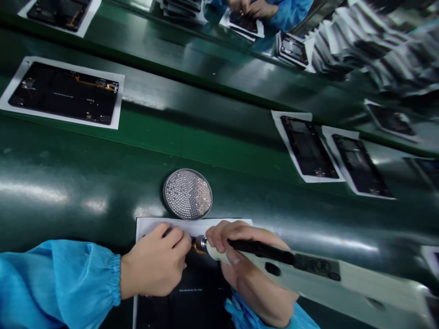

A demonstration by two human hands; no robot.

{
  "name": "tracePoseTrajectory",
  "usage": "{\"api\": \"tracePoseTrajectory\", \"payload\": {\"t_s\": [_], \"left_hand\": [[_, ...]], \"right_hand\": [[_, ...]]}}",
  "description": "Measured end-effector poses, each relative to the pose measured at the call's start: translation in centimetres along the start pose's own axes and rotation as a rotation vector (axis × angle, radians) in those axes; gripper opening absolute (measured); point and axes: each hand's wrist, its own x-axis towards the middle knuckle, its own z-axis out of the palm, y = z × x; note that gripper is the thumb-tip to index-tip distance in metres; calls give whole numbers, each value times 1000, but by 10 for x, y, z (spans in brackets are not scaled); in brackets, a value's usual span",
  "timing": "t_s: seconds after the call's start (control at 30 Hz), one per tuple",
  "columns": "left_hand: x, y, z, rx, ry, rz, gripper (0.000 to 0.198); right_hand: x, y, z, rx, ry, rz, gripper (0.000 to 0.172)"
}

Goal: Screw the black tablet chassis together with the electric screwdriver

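My right hand [245, 256] is wrapped round a pale electric screwdriver [329, 278], which lies tilted across the right side of the view. Its metal nose points left, close to my left fingertips, over the top part of a black tablet housing [192, 297]. My left hand [159, 260] is curled with its fingers pressed together at the top of that housing; what they hold, if anything, is hidden. A white sheet [152, 224] lies under the housing. Just beyond it stands a round grey dish [188, 194] with a perforated surface and small screws heaped on its right side.
Another tablet housing [65, 93] lies on white sheeting at the left of the green work surface [85, 173]. Two more housings [308, 146] lie at right. Across the bench, a co-worker's hands [254, 8] handle a tablet, beside blurred stacked sheets [363, 45].
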Motion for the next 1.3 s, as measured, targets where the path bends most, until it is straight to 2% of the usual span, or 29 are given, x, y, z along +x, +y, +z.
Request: {"api": "tracePoseTrajectory", "payload": {"t_s": [0.17, 0.37, 0.7, 1.1, 1.3], "left_hand": [[-3, -1, 1, 20, 71, 52, 32], [-20, 8, 3, 36, 44, 32, 34], [-16, 24, -9, 36, -26, -6, 36], [-18, 24, -9, 22, -42, 19, 37], [-17, 24, -11, 25, -59, 25, 37]], "right_hand": [[10, -10, -5, 4, 77, -42, 24], [22, 6, 12, 65, 164, -145, 19], [18, 2, 14, 50, 162, -80, 25], [16, 0, 14, 100, 139, -49, 29], [16, 1, 16, 81, 155, -63, 25]]}}
